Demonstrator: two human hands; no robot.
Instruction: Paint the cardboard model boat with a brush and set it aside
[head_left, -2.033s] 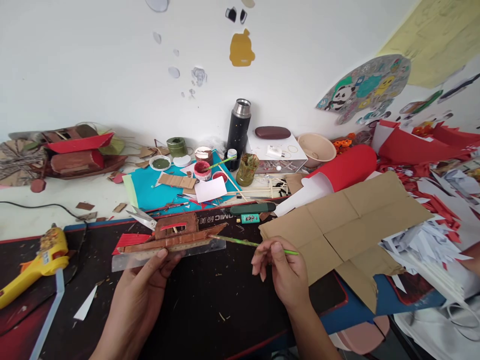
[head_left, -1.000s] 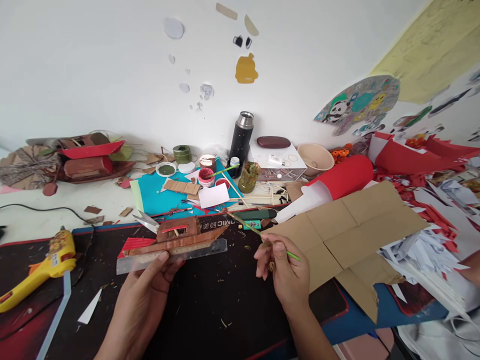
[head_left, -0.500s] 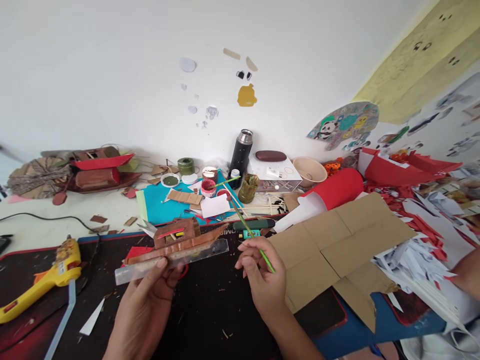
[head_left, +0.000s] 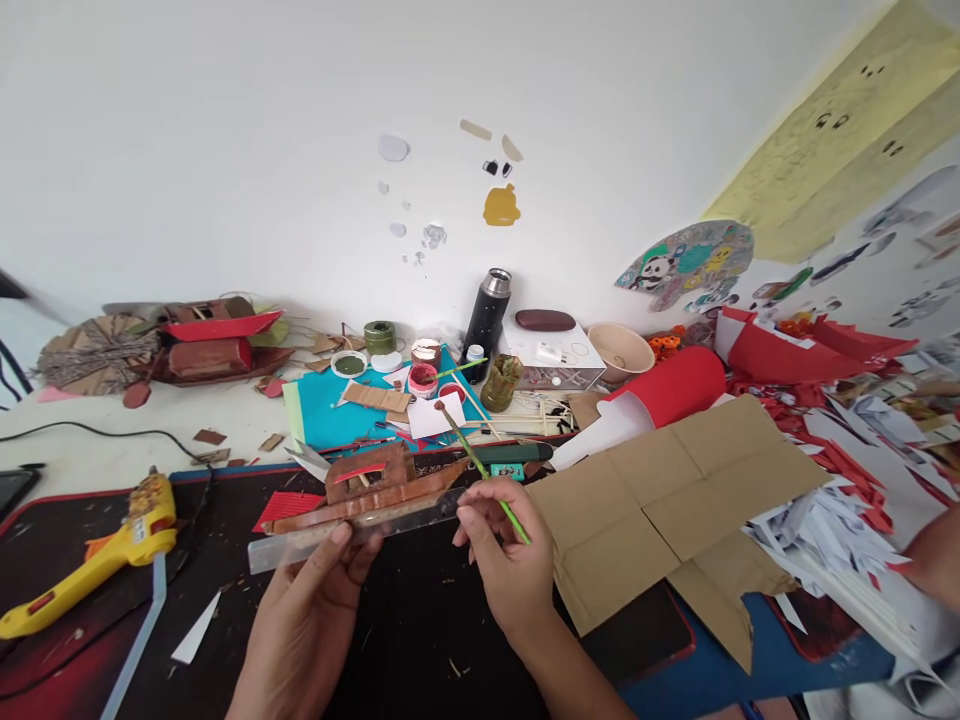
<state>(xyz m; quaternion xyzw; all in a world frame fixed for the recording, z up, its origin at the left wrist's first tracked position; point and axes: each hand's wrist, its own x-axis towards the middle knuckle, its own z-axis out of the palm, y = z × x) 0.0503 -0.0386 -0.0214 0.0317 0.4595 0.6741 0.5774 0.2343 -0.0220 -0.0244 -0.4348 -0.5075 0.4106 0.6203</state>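
Note:
My left hand [head_left: 307, 610] is closed on a small brown model boat [head_left: 375, 499] with a cabin, holding it together with a clear ruler [head_left: 289, 550] that runs along the near side of the hull. Between the fingers of my right hand [head_left: 514, 565] is a green-handled paintbrush [head_left: 477, 464], slanting up and left, its reddish-brown tip in front of a white paper [head_left: 435, 420]. The right fingertips are at the ruler's right end; whether they touch it I cannot tell. Behind the boat lie scissors [head_left: 309, 462], partly hidden.
On the left is a yellow glue gun [head_left: 142, 540] with its cord. Paint pots [head_left: 422, 380] stand on blue paper [head_left: 315, 410], near a black thermos [head_left: 486, 315]. Cardboard [head_left: 675, 500] and red paper [head_left: 675, 380] lie right. Another person's arm [head_left: 934, 555] shows at the right edge.
My right hand has moved left with the paintbrush, bringing its fingertips to the ruler's right end. The boat and ruler stay in my left hand; the view has shifted slightly.

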